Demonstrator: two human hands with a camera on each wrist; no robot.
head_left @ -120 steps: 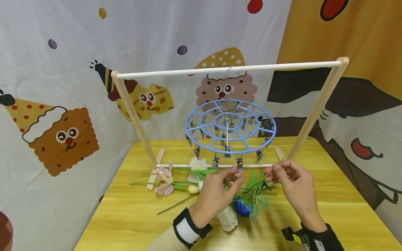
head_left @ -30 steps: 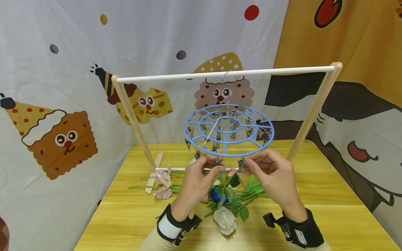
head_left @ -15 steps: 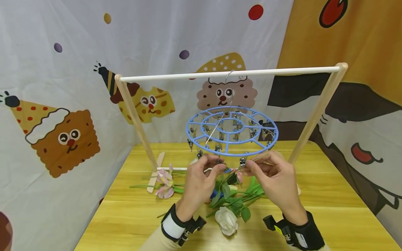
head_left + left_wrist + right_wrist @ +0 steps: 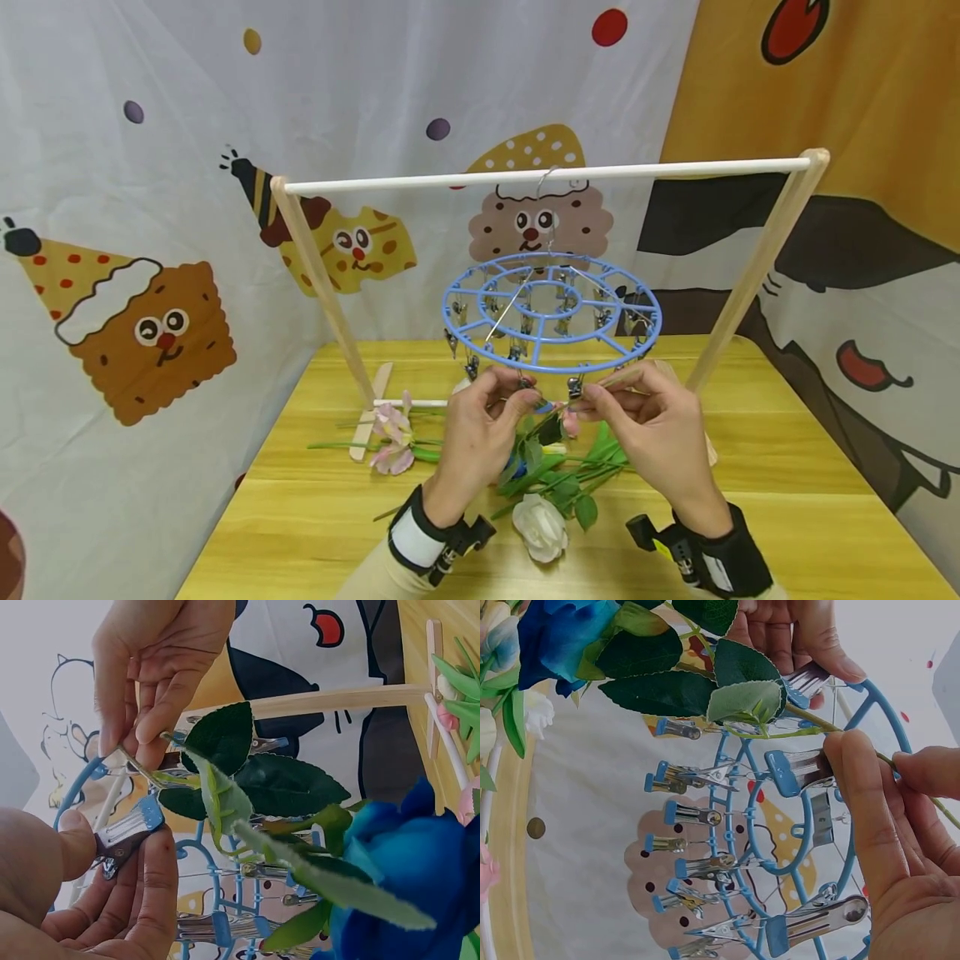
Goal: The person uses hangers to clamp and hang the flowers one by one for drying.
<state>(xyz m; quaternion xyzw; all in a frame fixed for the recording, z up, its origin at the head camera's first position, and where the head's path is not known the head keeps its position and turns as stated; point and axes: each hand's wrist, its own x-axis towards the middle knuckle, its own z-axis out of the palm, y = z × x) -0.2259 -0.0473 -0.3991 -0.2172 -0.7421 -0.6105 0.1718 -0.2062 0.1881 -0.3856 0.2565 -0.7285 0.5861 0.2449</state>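
Note:
A round blue clip hanger [image 4: 540, 367] hangs by its hook, with several metal clips dangling below. My left hand [image 4: 480, 433] pinches one blue-tipped clip [image 4: 131, 829] at the hanger's near edge between thumb and fingers. To its right, my right hand [image 4: 656, 433] pinches the thin stem [image 4: 810, 718] of a blue artificial rose [image 4: 412, 877]. The rose head hangs down toward the table, with green leaves [image 4: 289, 784] between it and the fingers. In the left wrist view the stem passes close to the clip's tip; whether they touch I cannot tell.
A wooden rack [image 4: 420, 177] with a white top bar carries the hanger. On the wooden table [image 4: 300, 533] lie a white rose [image 4: 540, 527], a pink flower [image 4: 393, 433] and several green stems. A cartoon-printed curtain [image 4: 360, 92] stands behind.
Since the earliest frame, the right hand has brought the blue rose's stem left to the hanger's near edge. The left hand has taken hold of a clip, and the hanger has turned.

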